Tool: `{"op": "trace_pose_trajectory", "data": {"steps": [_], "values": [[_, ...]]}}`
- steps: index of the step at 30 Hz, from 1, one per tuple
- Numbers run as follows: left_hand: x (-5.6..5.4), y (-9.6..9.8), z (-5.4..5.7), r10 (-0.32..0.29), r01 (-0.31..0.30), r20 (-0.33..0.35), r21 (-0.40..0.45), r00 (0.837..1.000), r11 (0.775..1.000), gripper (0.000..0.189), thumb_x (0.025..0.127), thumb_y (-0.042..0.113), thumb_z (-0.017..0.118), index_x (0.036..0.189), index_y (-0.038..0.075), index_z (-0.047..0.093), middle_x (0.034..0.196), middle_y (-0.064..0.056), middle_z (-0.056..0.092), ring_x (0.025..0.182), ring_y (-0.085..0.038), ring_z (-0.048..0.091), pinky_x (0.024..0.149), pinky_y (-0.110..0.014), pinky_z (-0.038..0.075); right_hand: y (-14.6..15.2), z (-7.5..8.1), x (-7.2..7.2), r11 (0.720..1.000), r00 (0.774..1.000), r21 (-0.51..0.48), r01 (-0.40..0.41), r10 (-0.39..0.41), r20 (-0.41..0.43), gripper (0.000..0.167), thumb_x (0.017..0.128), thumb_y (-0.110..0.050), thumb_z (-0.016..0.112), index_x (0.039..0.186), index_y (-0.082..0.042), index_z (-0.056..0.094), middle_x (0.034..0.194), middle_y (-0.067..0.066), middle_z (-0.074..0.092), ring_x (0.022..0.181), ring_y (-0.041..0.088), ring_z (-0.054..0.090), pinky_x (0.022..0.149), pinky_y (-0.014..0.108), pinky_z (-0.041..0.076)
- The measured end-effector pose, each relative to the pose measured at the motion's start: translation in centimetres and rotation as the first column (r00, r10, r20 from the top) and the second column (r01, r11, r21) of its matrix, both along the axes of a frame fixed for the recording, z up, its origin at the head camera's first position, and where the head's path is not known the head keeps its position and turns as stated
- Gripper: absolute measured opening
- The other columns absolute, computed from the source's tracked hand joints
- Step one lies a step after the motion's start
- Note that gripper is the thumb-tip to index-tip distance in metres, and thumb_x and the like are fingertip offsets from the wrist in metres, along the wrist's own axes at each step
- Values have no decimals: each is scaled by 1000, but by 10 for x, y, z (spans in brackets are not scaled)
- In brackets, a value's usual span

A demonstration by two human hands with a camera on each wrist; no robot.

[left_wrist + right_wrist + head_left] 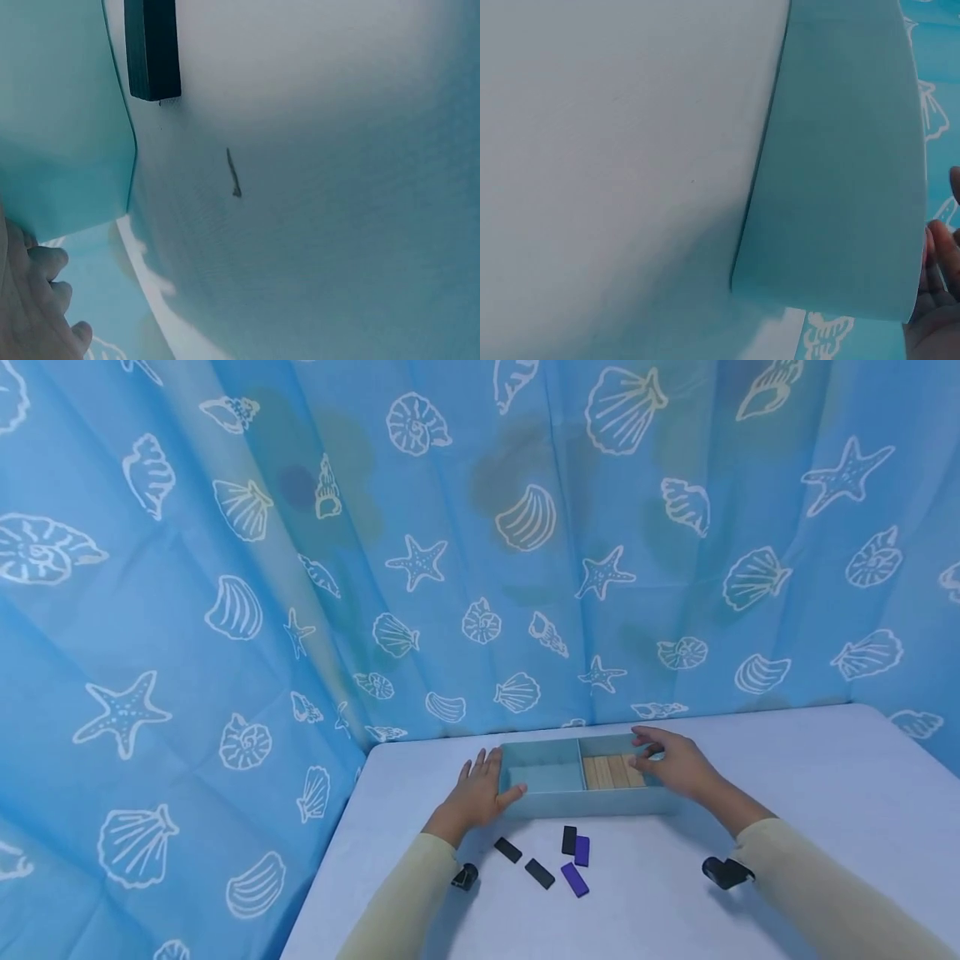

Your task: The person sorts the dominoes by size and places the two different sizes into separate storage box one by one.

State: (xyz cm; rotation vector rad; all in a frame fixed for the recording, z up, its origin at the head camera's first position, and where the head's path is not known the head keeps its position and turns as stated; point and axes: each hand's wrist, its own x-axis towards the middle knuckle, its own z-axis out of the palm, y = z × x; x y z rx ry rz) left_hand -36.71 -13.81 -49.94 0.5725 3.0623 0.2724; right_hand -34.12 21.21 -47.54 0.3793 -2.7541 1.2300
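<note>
A pale blue-green box (542,804) with a divider stands at the back of the table. Straight fingers of my left hand (474,795) lie along its left end, and the thumb reaches over the front corner. My right hand (678,766) reaches over the right compartment with fingers bent and spread, the thumb by a row of wooden blocks (609,772). I see nothing between its fingertips. The left compartment shows a bare floor. In the right wrist view the right hand (939,281) is partly hidden behind the box wall (832,165).
In front of the box lie black blocks (540,873) and purple blocks (575,880), scattered on the white table (645,910). One black block (154,52) shows close to the box in the left wrist view. A blue shell-patterned curtain (465,568) hangs behind and at the left.
</note>
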Motion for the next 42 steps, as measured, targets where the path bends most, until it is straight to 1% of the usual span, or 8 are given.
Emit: {"op": "trace_pose_trajectory", "data": {"steps": [7, 13, 18, 24, 28, 34, 38, 42], "values": [[1, 0, 3, 2, -1, -13, 8, 1000, 1000, 89, 96, 65, 37, 155, 4, 14, 159, -14, 20, 147, -31, 10, 115, -52, 11, 8, 2, 5, 993, 998, 99, 59, -55, -36, 83, 93, -51, 60, 149, 3, 30, 143, 27, 41, 128, 48, 41, 98, 58, 40], [1, 1, 3, -6, 6, -6, 13, 1000, 1000, 89, 96, 64, 37, 155, 4, 12, 159, -14, 20, 147, -30, 10, 116, -51, 10, 14, -4, 7, 973, 995, 209, 96, -101, 13, 109, 86, -74, 47, 153, 4, 11, 154, 33, 15, 137, 55, 17, 104, 68, 21], [3, 2, 2, -8, 8, 14, 21, 1000, 1000, 89, 96, 64, 37, 155, 3, 12, 159, -15, 19, 147, -30, 9, 116, -50, 8, 19, -16, 8, 947, 996, 313, 70, -83, 28, 115, 85, -77, 44, 152, 6, 2, 156, 32, 6, 139, 53, 9, 106, 68, 17], [3, 1, 1, -11, 11, 10, -6, 1000, 1000, 90, 96, 66, 36, 155, 3, 11, 159, -15, 19, 147, -30, 9, 116, -50, 9, 21, -21, 10, 905, 999, 423, 40, -35, -19, 111, 89, -70, 48, 147, 16, 10, 154, 35, 6, 141, 50, 6, 110, 63, 12], [-1, 1, 5, -5, 5, 1, -8, 1000, 1000, 90, 95, 66, 36, 155, 3, 11, 160, -14, 19, 147, -30, 9, 116, -50, 9, 20, -20, 4, 878, 999, 478, 38, -33, -19, 116, 86, -75, 47, 147, 16, 10, 155, 34, 4, 142, 49, 5, 111, 62, 11], [-1, 2, 3, 7, -7, -6, 32, 1000, 999, 90, 95, 65, 39, 155, 3, 15, 159, -14, 21, 147, -31, 10, 116, -51, 9, 18, -25, 0, 863, 999, 504, 41, -20, -47, 117, 85, -76, 47, 146, 19, 13, 154, 36, 6, 141, 51, 6, 111, 63, 9], [0, 3, 0, 10, -10, -13, 14, 1000, 1000, 89, 95, 66, 38, 155, 4, 16, 159, -13, 21, 147, -30, 9, 116, -51, 10, 18, -28, 2, 851, 998, 522, 50, -28, -49, 116, 86, -75, 47, 145, 19, 13, 154, 36, 6, 141, 51, 6, 110, 64, 8], [1, 3, 3, 15, -15, -26, -13, 1000, 1000, 89, 95, 66, 37, 155, 4, 15, 159, -13, 20, 147, -30, 9, 116, -50, 9, 17, -23, -1, 855, 998, 517, 49, -18, -63, 115, 86, -74, 47, 146, 18, 11, 154, 35, 5, 141, 50, 4, 110, 64, 7]]}}
